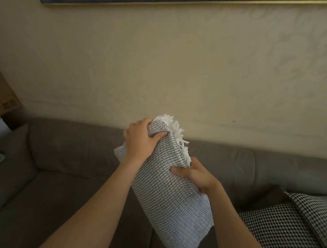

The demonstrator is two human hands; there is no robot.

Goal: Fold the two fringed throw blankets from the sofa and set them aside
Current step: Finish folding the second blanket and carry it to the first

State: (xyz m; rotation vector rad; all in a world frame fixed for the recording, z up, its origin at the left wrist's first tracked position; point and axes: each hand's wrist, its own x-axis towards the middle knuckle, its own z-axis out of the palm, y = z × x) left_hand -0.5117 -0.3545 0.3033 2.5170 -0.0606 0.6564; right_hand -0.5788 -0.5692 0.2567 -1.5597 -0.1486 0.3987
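A light grey waffle-weave throw blanket [169, 200] with a white fringe [175, 134] is folded into a narrow, thick strip and held up in the air over the sofa. My left hand [141, 139] grips its upper end, thumb across the front and fingers behind. Lower on the right edge, my right hand [196, 174] pinches the layers just under the fringe. A second, black-and-white houndstooth blanket [286, 224] lies on the sofa seat at the lower right.
The brown-grey sofa [58, 185] fills the lower half of the view, its backrest against a beige wall [177, 62]. A cardboard box [7, 99] stands at the far left, and a picture frame edge [159, 2] runs along the top.
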